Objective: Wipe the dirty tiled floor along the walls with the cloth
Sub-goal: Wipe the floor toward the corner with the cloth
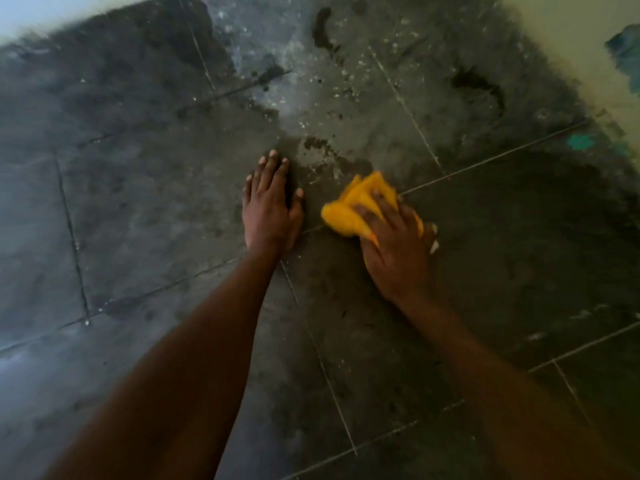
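My right hand (394, 244) presses a bunched yellow cloth (349, 209) onto the dark grey tiled floor (156, 202), fingers spread over it. The cloth is blurred and sticks out to the upper left of the hand. My left hand (270, 206) lies flat on the floor just left of the cloth, fingers apart, holding nothing. Beyond both hands the tiles carry pale dusty film, white specks and dark wet smears (311, 81).
A pale wall (571, 32) runs along the upper right edge of the floor, with teal paint marks (581, 142) near its base. Another light wall strip (52, 12) shows at the top left. The tiles at the right look darker and wet.
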Tool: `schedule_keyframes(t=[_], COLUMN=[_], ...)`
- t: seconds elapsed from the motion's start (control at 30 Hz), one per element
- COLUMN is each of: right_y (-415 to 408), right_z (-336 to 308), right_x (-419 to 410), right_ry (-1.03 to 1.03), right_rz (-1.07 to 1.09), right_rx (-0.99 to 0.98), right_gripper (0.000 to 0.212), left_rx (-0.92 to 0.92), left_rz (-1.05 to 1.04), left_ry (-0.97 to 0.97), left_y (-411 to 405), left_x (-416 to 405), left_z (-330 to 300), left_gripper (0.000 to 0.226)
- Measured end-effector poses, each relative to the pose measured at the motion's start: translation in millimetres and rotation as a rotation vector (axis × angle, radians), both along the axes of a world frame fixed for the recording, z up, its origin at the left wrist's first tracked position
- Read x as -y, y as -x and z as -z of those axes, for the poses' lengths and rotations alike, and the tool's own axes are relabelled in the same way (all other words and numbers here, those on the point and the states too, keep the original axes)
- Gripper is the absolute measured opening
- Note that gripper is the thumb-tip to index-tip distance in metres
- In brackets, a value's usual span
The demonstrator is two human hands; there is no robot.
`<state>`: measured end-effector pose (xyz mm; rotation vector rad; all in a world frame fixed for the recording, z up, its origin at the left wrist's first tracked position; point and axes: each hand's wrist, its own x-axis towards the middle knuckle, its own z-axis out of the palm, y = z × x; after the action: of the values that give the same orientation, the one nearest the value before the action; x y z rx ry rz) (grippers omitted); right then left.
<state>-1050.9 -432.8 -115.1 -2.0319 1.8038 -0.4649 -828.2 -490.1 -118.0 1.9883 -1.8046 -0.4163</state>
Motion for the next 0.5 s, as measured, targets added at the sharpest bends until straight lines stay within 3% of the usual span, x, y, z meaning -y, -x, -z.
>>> schedule_keyframes(t=[0.17, 0.3, 0.4, 0.5], right_y=[23, -4, -4, -16], right_z=[-7, 1, -4, 3], right_x=[-41, -93, -103, -54], right_ry=[-0.038, 0.032, 0.021, 0.002], right_rz=[0.013, -0.35, -0.222, -0.038], right_rx=[0.333, -0.151, -0.309, -0.339], right_gripper=[0.054, 0.06, 0.061, 0.061], left_rx=[-0.139, -0.104, 0.064, 0.165], left_rz=[0.093, 0.182, 0.299, 0.324], left_ry=[-0.011, -0.028, 0.006, 0.043], left_y=[-12, -29, -46, -54], left_x=[-4, -2, 1, -1], left_z=[-6, -5, -4, 4], left_gripper=[0.063, 0.062, 0.06, 0.058])
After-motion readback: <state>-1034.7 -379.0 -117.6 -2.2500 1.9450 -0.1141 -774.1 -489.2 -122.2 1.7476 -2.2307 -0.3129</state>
